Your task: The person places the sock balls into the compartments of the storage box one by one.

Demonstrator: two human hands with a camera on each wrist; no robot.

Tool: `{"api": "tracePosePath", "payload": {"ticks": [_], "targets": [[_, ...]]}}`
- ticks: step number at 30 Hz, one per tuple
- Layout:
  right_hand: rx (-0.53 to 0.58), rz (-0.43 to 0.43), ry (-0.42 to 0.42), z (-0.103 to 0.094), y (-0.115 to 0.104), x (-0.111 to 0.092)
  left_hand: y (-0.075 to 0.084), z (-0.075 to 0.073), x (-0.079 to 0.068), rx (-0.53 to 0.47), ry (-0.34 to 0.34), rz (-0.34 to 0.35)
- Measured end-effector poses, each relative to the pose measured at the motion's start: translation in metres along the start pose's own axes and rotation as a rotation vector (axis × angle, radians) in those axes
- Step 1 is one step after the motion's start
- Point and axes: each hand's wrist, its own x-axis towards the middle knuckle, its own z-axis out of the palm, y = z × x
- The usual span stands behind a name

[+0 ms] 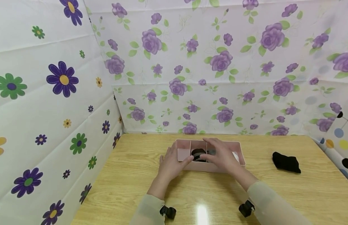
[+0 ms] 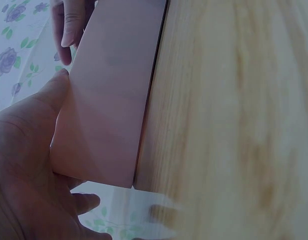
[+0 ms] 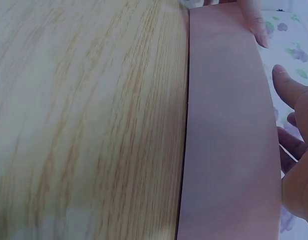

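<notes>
A pink divided box (image 1: 207, 167) stands on the table. One compartment holds a black rolled cloth bundle (image 1: 198, 153) with a grey band; a grey bundle (image 1: 211, 152) and something white (image 1: 235, 156) lie farther right. My left hand (image 1: 172, 162) is at the box's left end, its thumb along the front rim and its fingers around the corner. Over the middle compartments is my right hand (image 1: 223, 156), fingers spread and thumb near the black bundle. In the right wrist view, no object shows between the right hand's thumb (image 3: 286, 85) and fingers. The box wall hides its contents from both wrist views.
A folded black cloth piece (image 1: 286, 162) lies on the wooden table (image 1: 129, 187), right of the box. Flowered sheets (image 1: 190, 78) hang behind the table and along its left. A dotted sheet (image 1: 338, 143) borders the right side.
</notes>
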Motion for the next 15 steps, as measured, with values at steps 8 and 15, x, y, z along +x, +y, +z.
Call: {"api": "tracePosePath", "payload": {"ticks": [8, 15], "targets": [[-0.055, -0.052, 0.061, -0.016, 0.009, -0.012, 0.002, -0.001, 0.000, -0.002, 0.001, -0.007], [-0.088, -0.053, 0.105, -0.038, 0.017, -0.026, 0.002, -0.001, 0.000, -0.010, 0.002, -0.007]]}}
